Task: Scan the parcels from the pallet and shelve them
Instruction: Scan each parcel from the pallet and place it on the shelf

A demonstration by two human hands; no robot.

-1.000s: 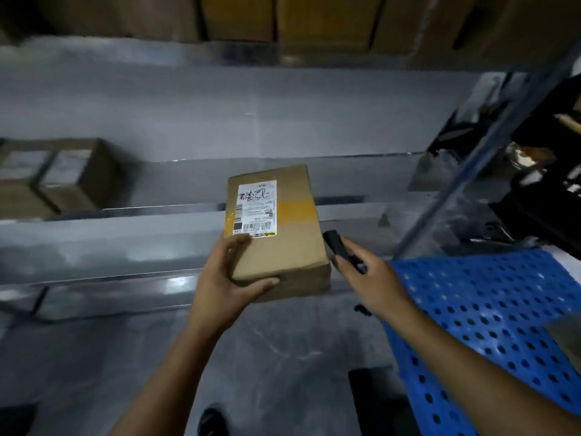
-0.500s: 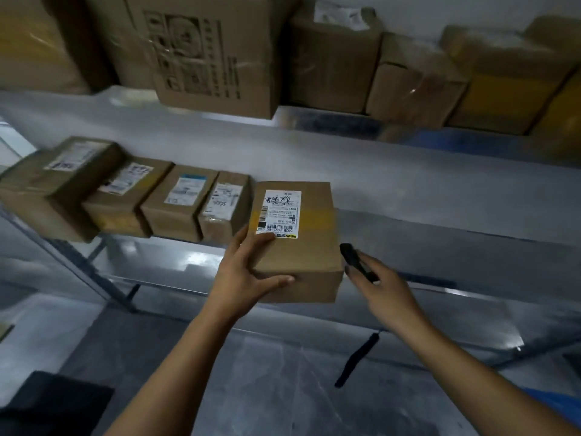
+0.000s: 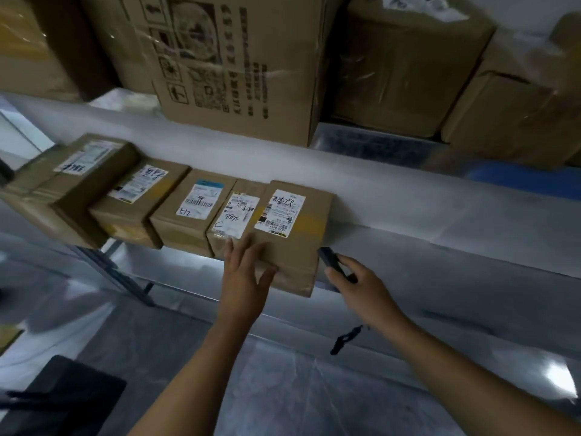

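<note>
My left hand (image 3: 245,273), fingers straight, presses the near end of the parcel (image 3: 294,243) lying lengthwise toward twelve o'clock on the shelf (image 3: 408,215); my right hand (image 3: 364,289) grips the scanner (image 3: 329,262) at four o'clock.

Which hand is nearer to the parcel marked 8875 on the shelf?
Left. The left hand lies on the neighbouring parcel, fingertips at the front edge of the 8875 parcel; the right hand, holding a scanner, is beyond that neighbour, to its right.
</note>
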